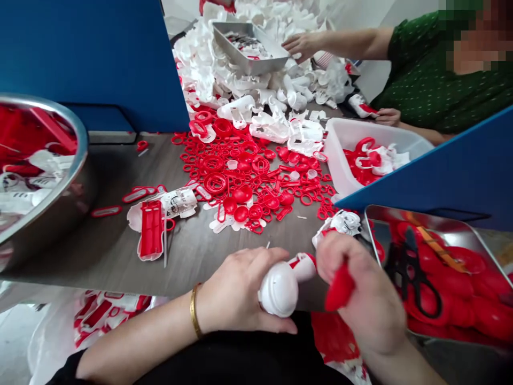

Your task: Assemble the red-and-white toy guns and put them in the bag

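My left hand (244, 291), with a gold bangle at the wrist, is wrapped round a white rounded plastic part (279, 289) above the table's front edge. A smaller white-and-red piece (302, 266) juts from behind that part toward my other hand; I cannot tell if the two are joined. Somewhat blurred, my right hand (360, 289) is closed on a red plastic piece (340, 287) whose rounded end shows below the fingers. Just beyond it lies a crumpled white piece with dark markings (344, 222). The white part and the red piece are apart.
Red rings, cups and clips (248, 176) spread over the table (116, 262). At left stand a steel bowl (82, 144) and an opened red-and-white casing (151, 230). Black scissors (414, 272) lie in a right-hand metal tray (371, 235). A co-worker's hand (300, 45) touches another tray (260, 67).
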Motion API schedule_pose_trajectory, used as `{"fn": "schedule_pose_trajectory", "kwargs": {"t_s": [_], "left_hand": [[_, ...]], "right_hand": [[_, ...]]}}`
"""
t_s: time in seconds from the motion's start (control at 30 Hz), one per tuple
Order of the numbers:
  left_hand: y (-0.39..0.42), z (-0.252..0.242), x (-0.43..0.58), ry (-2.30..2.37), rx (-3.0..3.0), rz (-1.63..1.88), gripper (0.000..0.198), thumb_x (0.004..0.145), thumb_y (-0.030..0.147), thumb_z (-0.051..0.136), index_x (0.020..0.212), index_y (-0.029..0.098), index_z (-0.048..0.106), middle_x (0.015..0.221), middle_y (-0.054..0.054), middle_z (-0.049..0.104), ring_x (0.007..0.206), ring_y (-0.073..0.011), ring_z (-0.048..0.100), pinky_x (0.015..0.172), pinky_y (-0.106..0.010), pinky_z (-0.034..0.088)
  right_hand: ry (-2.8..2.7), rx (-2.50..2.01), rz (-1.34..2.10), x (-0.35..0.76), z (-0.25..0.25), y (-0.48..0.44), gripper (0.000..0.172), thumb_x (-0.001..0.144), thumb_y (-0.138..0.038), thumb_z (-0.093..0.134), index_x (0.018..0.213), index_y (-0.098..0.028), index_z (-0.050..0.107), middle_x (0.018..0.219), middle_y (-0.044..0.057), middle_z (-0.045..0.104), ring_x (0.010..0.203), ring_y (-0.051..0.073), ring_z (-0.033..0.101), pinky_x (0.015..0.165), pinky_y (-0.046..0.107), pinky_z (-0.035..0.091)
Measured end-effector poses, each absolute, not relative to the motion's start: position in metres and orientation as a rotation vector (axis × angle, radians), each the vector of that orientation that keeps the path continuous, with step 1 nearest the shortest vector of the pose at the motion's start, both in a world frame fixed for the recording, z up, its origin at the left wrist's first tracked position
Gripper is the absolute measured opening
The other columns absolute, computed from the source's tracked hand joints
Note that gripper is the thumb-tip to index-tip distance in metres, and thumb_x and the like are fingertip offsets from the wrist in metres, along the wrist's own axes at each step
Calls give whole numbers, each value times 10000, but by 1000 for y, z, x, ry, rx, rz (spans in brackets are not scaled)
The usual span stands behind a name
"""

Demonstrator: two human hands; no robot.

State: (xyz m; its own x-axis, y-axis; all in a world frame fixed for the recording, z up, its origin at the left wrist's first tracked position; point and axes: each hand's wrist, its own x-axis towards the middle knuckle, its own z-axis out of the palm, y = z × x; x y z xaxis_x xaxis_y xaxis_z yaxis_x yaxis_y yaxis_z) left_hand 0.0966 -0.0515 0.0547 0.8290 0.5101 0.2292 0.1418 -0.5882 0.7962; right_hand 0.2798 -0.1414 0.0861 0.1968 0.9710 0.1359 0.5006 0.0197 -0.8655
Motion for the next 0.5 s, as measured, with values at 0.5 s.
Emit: {"fn": "schedule_pose_trajectory", "kwargs": {"t_s": [0.5], "left_hand": [[-51, 62, 105, 481, 2252, 150, 513, 702, 424, 697, 1145, 213, 548, 975, -54, 684, 861, -256, 674, 753, -350, 537]], "right_hand": [[-1583, -1382, 796, 239, 72, -99, 283, 972, -413, 334, 930, -222, 538, 872, 29, 569, 844, 172, 558, 761, 315, 462]]}}
